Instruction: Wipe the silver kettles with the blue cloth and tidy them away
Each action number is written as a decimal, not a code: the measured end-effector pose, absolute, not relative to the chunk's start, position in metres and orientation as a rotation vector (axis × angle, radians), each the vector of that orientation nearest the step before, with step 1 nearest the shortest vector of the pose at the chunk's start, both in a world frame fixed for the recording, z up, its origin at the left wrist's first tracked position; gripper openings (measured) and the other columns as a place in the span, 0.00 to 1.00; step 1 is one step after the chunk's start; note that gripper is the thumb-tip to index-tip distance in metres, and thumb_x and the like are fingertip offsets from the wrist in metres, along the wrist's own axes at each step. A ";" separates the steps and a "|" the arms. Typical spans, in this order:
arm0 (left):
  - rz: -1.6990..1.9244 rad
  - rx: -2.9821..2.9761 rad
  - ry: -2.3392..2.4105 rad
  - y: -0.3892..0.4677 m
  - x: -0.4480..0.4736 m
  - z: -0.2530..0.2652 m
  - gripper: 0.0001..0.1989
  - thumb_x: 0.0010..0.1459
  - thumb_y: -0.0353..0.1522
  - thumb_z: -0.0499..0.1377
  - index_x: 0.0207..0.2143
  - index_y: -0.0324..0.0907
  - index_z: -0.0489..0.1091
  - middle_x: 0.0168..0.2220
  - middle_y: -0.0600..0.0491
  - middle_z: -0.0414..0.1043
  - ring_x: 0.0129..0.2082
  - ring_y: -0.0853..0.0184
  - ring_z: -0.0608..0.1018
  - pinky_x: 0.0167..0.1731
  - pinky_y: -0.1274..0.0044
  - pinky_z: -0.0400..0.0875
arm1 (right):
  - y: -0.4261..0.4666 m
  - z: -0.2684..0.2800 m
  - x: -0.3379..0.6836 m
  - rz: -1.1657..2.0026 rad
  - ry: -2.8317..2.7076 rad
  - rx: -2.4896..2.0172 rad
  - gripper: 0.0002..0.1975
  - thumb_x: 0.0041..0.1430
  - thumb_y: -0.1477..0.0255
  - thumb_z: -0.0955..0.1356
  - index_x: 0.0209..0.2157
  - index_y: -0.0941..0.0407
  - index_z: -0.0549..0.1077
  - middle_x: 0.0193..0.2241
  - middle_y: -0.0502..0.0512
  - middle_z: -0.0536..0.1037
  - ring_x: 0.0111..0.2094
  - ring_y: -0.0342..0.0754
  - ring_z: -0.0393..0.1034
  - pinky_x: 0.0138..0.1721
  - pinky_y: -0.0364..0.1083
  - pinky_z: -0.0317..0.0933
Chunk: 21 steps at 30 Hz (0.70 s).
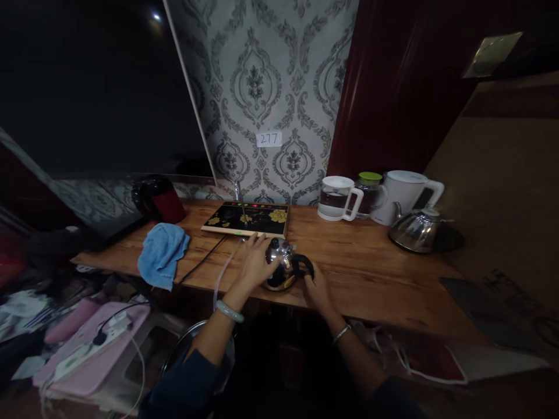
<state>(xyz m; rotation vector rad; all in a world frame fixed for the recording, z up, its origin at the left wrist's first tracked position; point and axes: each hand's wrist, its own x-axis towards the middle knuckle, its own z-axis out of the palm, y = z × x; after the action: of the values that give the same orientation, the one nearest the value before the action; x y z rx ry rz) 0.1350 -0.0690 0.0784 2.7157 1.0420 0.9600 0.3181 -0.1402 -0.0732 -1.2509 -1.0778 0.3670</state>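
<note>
A small shiny metal kettle (276, 283) with a black lid knob and black handle is at the table's front edge. My right hand (318, 286) is closed around its handle, on the right. My left hand (252, 265) lies along the kettle's left side, its fingers stretched forward and its thumb against the metal. Just beyond the fingertips is a flat black electric tea stove (227, 216) with gold flowers, a row of lit buttons and a thin metal spout (238, 191). The kettle's left side is partly hidden by my left hand.
A blue cloth (161, 253) hangs over the front edge at left, near a red and black kettle (163, 201). Two clear jugs, one a white-lidded jug (336, 198), a white kettle (399, 195) and a second metal kettle (417, 231) stand right. A clear tube (223, 273) hangs beside my left wrist.
</note>
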 end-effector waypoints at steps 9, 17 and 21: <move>0.990 2.676 0.963 -0.067 0.131 0.074 0.18 0.62 0.35 0.59 0.53 0.41 0.73 0.54 0.44 0.77 0.56 0.54 0.75 0.57 0.61 0.70 | -0.138 -0.069 0.313 0.325 -1.057 -1.243 0.20 0.52 0.75 0.62 0.45 0.54 0.76 0.43 0.56 0.83 0.47 0.53 0.77 0.52 0.53 0.70; 1.234 2.436 0.947 -0.067 0.114 0.031 0.27 0.62 0.41 0.56 0.61 0.41 0.66 0.61 0.40 0.69 0.63 0.51 0.70 0.63 0.55 0.64 | -0.131 -0.067 0.311 0.324 -1.031 -1.230 0.22 0.49 0.77 0.61 0.45 0.53 0.76 0.43 0.54 0.83 0.46 0.52 0.78 0.52 0.52 0.72; 1.325 2.182 1.130 -0.075 0.102 0.003 0.28 0.58 0.45 0.59 0.58 0.42 0.68 0.56 0.41 0.71 0.59 0.49 0.74 0.60 0.55 0.68 | -0.131 -0.066 0.310 0.297 -1.018 -1.255 0.22 0.49 0.77 0.62 0.45 0.52 0.78 0.42 0.54 0.83 0.46 0.52 0.77 0.51 0.51 0.71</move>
<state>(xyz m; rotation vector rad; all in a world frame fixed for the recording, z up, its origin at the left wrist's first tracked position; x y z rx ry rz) 0.1021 -0.0752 0.0026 2.1818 1.1304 1.3250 0.3103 -0.1309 -0.0660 -1.2552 -1.0180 0.2974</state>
